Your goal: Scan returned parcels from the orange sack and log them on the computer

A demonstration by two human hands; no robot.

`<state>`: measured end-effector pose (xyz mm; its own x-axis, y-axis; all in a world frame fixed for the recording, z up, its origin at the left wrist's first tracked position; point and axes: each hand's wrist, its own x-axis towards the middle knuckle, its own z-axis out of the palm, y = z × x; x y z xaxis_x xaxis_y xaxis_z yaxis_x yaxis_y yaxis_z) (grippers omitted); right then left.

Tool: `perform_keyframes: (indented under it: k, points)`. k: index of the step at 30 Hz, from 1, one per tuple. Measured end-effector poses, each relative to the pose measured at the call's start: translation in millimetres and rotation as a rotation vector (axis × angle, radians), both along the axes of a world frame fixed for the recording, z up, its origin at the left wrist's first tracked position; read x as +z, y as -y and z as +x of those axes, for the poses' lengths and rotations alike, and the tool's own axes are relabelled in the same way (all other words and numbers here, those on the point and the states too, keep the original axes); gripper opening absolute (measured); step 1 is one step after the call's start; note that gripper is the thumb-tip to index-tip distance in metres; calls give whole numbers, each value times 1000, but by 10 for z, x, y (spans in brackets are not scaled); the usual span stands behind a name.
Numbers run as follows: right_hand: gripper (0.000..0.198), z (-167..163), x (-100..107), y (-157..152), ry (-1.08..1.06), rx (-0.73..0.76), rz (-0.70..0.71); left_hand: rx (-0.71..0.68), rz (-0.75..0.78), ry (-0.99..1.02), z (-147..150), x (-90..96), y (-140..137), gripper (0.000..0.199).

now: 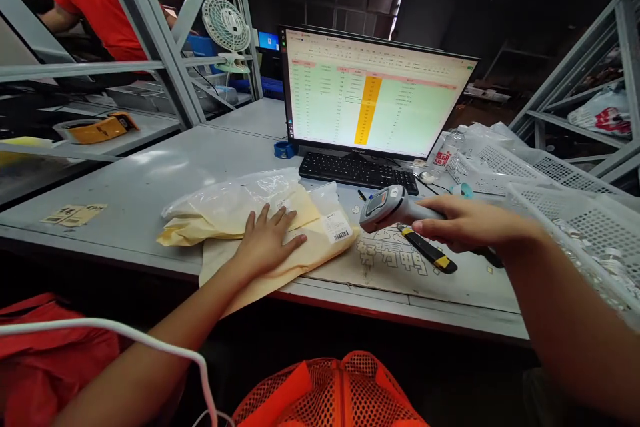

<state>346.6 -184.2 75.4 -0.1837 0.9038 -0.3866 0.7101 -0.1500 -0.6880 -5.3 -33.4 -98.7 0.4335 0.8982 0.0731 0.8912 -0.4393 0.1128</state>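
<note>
Yellow package (320, 252) (label (339, 227) showing) | left fingers (263, 216) spread atop | right fingers (434, 227) grasping scanner (384, 207)

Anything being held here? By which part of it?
Yes: the grey handheld scanner, by its handle, in the right grip. The left grip lies spread on the pale-yellow package, not closed around it.

My left hand (267, 240) presses flat, fingers spread, on a pale-yellow, soft-looking package (315, 257) lying on the grey table (150, 167). My right hand (463, 221) grips a grey handheld barcode scanner (384, 207), its head near the package's white printed label (338, 227). Beyond stand a wide black-framed monitor (320, 107) and a black rectangular keyboard (350, 170).
</note>
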Motion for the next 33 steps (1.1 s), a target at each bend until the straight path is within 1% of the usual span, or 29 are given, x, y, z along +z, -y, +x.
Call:
perform_keyframes:
  k: [4,8,12,14,16,18,21,23,25,26,28,30,31,33]
  points:
    - [57,-91,-129,-104,2,75,-11,12,3,-16,1,-105,26,79]
    - [54,-107,-195,-137,10,146,32,9,29,-11,-24,-170,16,79]
    - [49,-63,-237,-119,34,121,75,1,67,9,-53,-228,-8,76]
    - [45,17,-319,-118,131,72,173,-8,81,36,-68,-233,-14,74]
    - [43,158,-483,-138,281,-36,310,-41,76,64,-77,-207,-11,69]
    - [44,356,-730,-181,436,-201,387,-92,53,91,-76,-154,1,63]
    - [46,671,-1176,-263,663,-439,366,-147,31,144,-56,-64,35,57]
    - [47,822,-1439,-303,782,-547,333,-174,48,189,-47,-32,80,55]
    - [51,899,-1619,-321,844,-608,313,-212,68,223,-54,-41,154,54]
    - [53,913,-1669,-324,857,-625,306,-230,80,227,-66,-63,202,55]
    - [56,910,-1685,-329,867,-643,294,-249,123,194,-105,-136,308,68]
    - [57,884,-1600,-359,872,-653,295,-220,193,122,-159,-233,408,88]
    - [56,865,-1531,-395,873,-656,312,-186,228,88,-190,-283,446,95]
    - [56,813,-1374,-523,867,-655,370,-105,264,50,-257,-378,491,96]
